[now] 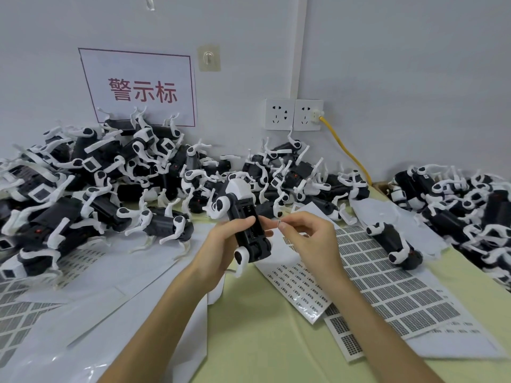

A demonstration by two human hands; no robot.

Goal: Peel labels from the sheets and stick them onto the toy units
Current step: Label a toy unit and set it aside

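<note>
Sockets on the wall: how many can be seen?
2. The left socket is right of the sign. The right socket is beside it, with a yellow cable plugged in. Toys might hide others.

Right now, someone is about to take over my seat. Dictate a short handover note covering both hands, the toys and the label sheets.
Left hand: grips one toy unit, black body facing up.
Right hand: fingers pinch a small peeled label just beside that unit, not yet stuck on.
Label sheets lie on the table at right, under the right hand; more lie at left.
Toy piles sit against the wall, left and right.
Done: one label peeled. Which piled units are already labelled cannot be told.
Left: press this label on, then continue through the piles.
</note>
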